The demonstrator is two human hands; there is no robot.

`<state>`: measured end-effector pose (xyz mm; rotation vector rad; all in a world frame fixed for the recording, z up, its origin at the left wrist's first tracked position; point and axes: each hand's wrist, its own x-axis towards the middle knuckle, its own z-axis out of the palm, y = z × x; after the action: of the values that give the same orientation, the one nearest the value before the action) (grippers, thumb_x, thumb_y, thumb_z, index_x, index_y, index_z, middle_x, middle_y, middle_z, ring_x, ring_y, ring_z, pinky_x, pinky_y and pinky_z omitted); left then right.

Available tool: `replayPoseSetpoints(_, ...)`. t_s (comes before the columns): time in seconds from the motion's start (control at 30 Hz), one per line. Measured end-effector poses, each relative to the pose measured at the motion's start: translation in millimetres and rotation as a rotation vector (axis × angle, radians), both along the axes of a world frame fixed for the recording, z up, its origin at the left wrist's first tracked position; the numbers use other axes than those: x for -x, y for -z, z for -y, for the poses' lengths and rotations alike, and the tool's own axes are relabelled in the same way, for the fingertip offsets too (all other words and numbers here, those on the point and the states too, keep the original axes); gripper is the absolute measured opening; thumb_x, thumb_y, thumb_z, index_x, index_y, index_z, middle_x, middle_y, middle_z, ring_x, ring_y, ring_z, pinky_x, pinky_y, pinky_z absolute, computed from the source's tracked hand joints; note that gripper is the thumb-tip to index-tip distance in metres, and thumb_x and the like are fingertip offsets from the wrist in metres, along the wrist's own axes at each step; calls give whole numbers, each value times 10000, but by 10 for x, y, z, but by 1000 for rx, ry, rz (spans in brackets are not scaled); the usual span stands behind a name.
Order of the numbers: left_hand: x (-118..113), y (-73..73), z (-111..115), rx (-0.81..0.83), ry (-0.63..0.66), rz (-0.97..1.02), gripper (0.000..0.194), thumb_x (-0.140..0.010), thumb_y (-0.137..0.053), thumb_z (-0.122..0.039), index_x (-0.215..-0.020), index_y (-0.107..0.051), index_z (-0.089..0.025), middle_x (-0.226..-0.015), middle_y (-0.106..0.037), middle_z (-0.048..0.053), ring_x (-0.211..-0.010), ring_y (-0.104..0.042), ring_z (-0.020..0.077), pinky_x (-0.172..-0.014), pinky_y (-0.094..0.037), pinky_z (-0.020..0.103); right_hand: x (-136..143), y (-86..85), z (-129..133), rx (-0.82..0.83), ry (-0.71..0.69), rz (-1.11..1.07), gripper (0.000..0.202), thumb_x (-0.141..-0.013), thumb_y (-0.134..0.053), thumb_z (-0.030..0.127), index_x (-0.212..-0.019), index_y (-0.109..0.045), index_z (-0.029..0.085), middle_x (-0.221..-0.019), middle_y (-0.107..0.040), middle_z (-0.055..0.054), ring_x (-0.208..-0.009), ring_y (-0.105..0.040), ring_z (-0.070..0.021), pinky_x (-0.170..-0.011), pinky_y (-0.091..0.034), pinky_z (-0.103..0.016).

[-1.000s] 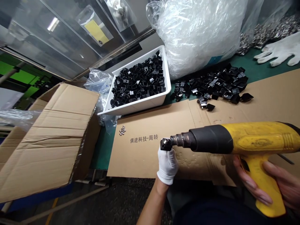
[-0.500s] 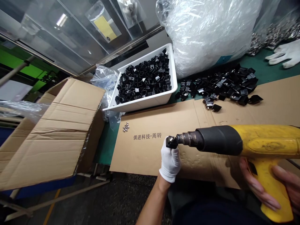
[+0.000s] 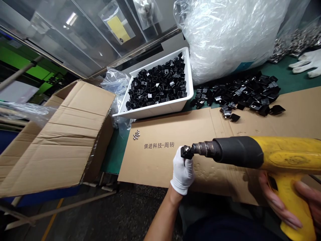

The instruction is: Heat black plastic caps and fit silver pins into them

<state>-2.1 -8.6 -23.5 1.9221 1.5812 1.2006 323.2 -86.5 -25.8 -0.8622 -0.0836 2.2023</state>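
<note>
My left hand [image 3: 183, 172], in a white glove, is closed around a small black plastic part [image 3: 186, 152] with a metal piece in its top. Bare fingers of my right hand [image 3: 278, 204] wrap the grip of a yellow heat gun [image 3: 288, 154]. Its stepped metal nozzle points left and ends right at the black part; whether the two touch I cannot tell. Under both hands lies a flat cardboard sheet [image 3: 155, 164] with printed characters. Several small metal pieces [image 3: 136, 135] rest near its left end.
A white bin [image 3: 160, 109] full of black parts stands behind the cardboard. To its right is a loose pile of black parts [image 3: 245, 92], below a big clear plastic bag [image 3: 230, 36]. A white glove [image 3: 307, 63] lies far right. An open cardboard box [image 3: 60, 134] stands at left.
The view has shifted slightly, so the bin and pile appear a little further right. Both hands keep the same hold, with the nozzle still at the black part.
</note>
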Motion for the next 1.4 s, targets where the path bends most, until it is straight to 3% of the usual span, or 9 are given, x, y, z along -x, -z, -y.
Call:
replayPoseSetpoints(0.37, -11, -12, 6, 15, 17, 22, 436, -1077, -339, -529, -865, -536, -203, -836, -561, 56, -747, -532, 197, -723, -464, 338, -16, 2, 21, 118, 17, 0, 513, -806, -755, 583, -1101, -777, 164, -709, -694, -123, -436, -562, -154, -438, -481, -259)
replayPoseSetpoints(0.97, -56, -20, 8, 32, 34, 20, 476, -1078, -298, -544, -885, -561, -198, -872, -604, 84, -771, -570, 210, -742, -489, 354, -20, 9, -4, 31, -16, -83, 500, -847, -770, 562, -1156, -736, 171, -773, -737, -104, -487, -631, -153, -475, -485, -251)
replayPoseSetpoints(1.4, -134, -46, -4, 83, 48, 57, 515, -1071, -282, -585, -925, -588, -198, -918, -640, 102, -826, -607, 232, -793, -506, 372, -134, 228, -21, -157, -115, -158, 477, -954, -614, 594, -1236, -710, 221, -877, -733, -114, -562, -659, -184, -543, -545, -300)
